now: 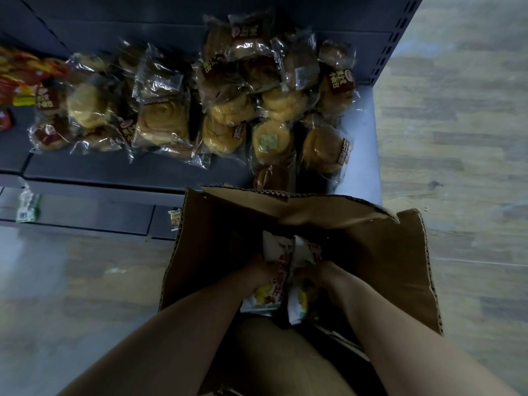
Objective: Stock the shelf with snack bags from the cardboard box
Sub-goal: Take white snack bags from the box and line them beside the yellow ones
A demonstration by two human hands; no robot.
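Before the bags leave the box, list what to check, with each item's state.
1. Left hand grips the left snack bag: ok.
2. Right hand grips the right snack bag: ok.
3. Far flap of the cardboard box clear of the lift path: not ok, it leans over the opening.
4. Bare room on the shelf in front of the bread packs: ok.
5. Both bags sealed and undamaged: cannot tell, too blurred.

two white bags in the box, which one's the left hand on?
The left bag of the pair, printed face up: the left hand grips it. The right hand holds the right bag.
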